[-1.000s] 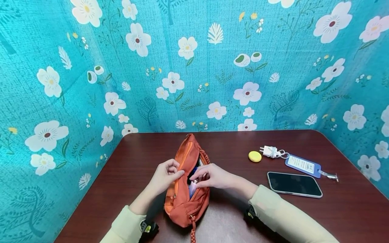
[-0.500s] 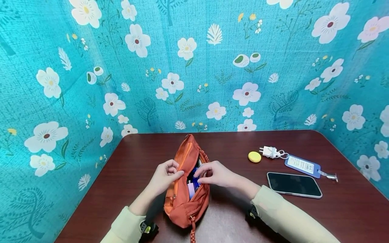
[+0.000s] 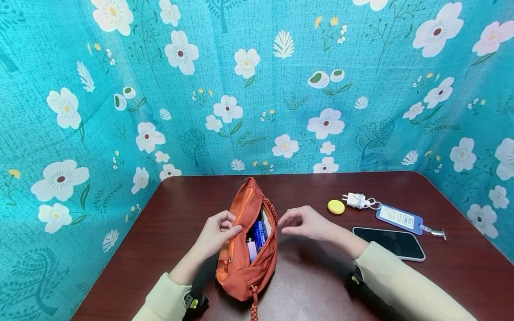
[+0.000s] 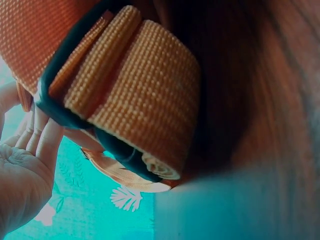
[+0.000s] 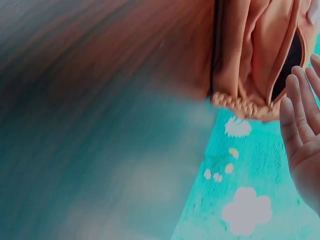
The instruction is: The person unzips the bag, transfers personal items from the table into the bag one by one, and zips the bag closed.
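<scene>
The left grip [image 3: 213,233] pinches the rust-orange fabric pouch [image 3: 245,264] on the brown wooden surface [image 3: 192,199]; the right grip [image 3: 310,223], loosely spread, is just right of it. If the pinch slips, the pouch may close.

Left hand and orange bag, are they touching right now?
Touching. The head view shows the left hand pinching the orange bag, thumb resting on its fabric.

We see a turquoise cloth [image 3: 257,104] printed with white flowers [image 3: 326,123] hanging behind and to both sides of a dark reddish-brown table [image 3: 184,203]. Its near surface catches a pale sheen [image 3: 299,278] and seems wood-grained, though our wrist views are blurred.
</scene>
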The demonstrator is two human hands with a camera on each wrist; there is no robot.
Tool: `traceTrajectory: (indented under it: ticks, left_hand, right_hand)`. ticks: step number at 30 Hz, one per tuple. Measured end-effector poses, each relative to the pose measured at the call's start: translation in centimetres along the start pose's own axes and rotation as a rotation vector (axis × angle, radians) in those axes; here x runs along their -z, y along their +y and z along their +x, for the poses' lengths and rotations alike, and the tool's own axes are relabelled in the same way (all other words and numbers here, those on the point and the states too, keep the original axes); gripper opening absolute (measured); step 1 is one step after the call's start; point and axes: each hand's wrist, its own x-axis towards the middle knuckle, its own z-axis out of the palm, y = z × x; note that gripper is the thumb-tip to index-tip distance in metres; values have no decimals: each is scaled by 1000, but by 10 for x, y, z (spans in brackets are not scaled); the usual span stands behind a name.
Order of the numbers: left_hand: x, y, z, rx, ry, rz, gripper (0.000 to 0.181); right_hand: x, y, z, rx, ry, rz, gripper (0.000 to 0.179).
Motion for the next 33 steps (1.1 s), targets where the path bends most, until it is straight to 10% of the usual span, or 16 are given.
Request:
traceTrajectory:
  ticks: [33]
  left_hand:
    - [1,-1,0,-13,1,29,16]
  right_hand:
    - [80,43,-54,-194,129,-190,27]
